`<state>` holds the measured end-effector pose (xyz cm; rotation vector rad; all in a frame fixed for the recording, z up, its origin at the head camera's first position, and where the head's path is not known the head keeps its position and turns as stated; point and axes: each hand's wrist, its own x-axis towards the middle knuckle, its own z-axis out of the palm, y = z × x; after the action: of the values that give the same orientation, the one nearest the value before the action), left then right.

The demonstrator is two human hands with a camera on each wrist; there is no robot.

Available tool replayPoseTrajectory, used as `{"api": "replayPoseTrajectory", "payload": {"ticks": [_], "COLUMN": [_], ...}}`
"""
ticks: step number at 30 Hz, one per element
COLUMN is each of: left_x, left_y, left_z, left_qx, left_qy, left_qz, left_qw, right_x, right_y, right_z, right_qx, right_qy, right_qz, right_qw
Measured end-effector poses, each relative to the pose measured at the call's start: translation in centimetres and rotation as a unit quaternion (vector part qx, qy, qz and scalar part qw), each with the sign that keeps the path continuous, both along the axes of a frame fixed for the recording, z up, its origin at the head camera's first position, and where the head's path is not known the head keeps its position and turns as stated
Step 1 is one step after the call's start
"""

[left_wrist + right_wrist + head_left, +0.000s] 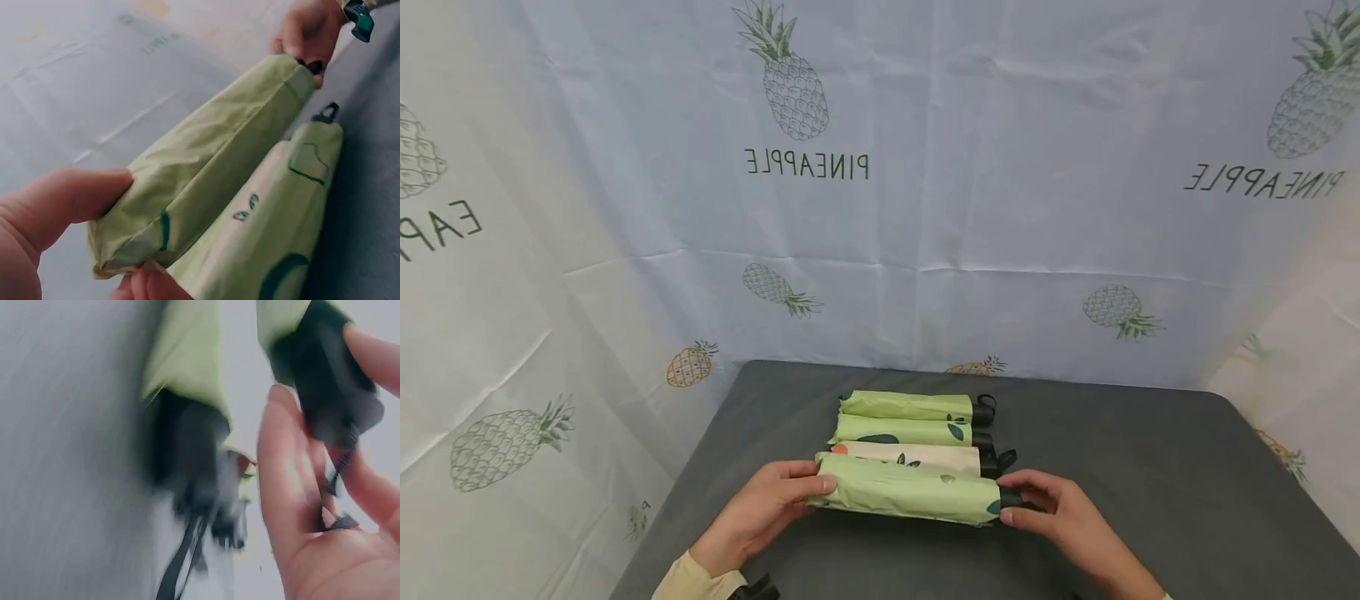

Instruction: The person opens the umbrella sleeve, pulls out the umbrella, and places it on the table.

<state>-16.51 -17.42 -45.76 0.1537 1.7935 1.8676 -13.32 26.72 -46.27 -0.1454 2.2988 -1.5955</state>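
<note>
A folded light-green umbrella (910, 493) is held crosswise between both hands, nearest to me in the row. My left hand (771, 504) pinches its left end, thumb on the upper side and fingers beneath. At the other end, my right hand (1063, 515) holds the black handle (331, 375) between thumb and fingers, and a wrist strap (342, 459) dangles by the palm. Just behind it lies a cream folded umbrella (940, 456) with a leaf print. Two more green umbrellas, a nearer one (917, 430) and a farther one (906, 406), lie parallel beyond, handles to the right.
The umbrellas are on a dark grey table (1150, 467) with rounded back corners. A white curtain (970, 208) printed with pineapples hangs behind it and along the sides. Black strap loops (1007, 458) stick out from the handles on the right.
</note>
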Motion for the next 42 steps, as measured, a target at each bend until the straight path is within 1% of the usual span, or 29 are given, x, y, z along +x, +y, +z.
{"api": "replayPoseTrajectory", "payload": {"ticks": [3,5,9,11,14,17,20,23,26,33,36,39,42], "left_x": [-0.7,-1.1,-1.9,-2.4,-3.1,-3.9,-4.5,-5.1,-5.6,-5.9,-6.0,-6.0,-6.0], "left_y": [0.4,0.7,1.2,1.4,1.7,1.9,2.1,2.3,2.6,2.9,3.0,2.9,2.9], "left_z": [0.5,0.8,1.2,1.4,1.7,1.9,2.0,1.9,1.7,1.6,1.7,1.7,1.7], "left_qx": [0.004,0.01,0.023,0.029,0.04,0.045,0.045,0.041,0.044,0.077,0.093,0.102,0.106], "left_qy": [0.004,0.006,0.014,0.024,0.031,0.032,0.035,0.042,0.038,0.025,0.013,0.011,0.01], "left_qz": [0.013,0.017,0.014,0.01,0.009,0.017,0.018,0.009,-0.005,-0.028,-0.028,-0.031,-0.03], "left_qw": [0.9999,0.9998,0.9995,0.9992,0.9987,0.9983,0.9982,0.9982,0.9983,0.9964,0.9952,0.9943,0.9939], "right_x": [-0.6,-1.0,-1.8,-2.1,-2.6,-3.0,-3.5,-4.0,-4.4,-4.8,-4.9,-5.0,-5.0], "right_y": [-0.4,-0.7,-1.0,-1.0,-0.8,-0.6,-0.5,-0.4,-0.3,-0.1,0.0,0.1,0.1], "right_z": [1.1,1.8,2.5,2.7,2.8,2.7,2.6,2.6,2.7,2.4,2.2,2.0,1.9], "right_qx": [-0.053,-0.06,-0.061,-0.057,-0.051,-0.053,-0.066,-0.079,-0.092,-0.111,-0.121,-0.128,-0.135], "right_qy": [-0.014,-0.006,0.013,0.022,0.025,0.024,0.018,0.02,0.023,0.028,0.029,0.028,0.022], "right_qz": [-0.035,-0.057,-0.079,-0.081,-0.089,-0.089,-0.085,-0.078,-0.074,-0.068,-0.066,-0.06,-0.062], "right_qw": [0.9979,0.9965,0.9949,0.9948,0.9944,0.9944,0.994,0.9937,0.9927,0.991,0.9901,0.9896,0.9887]}}
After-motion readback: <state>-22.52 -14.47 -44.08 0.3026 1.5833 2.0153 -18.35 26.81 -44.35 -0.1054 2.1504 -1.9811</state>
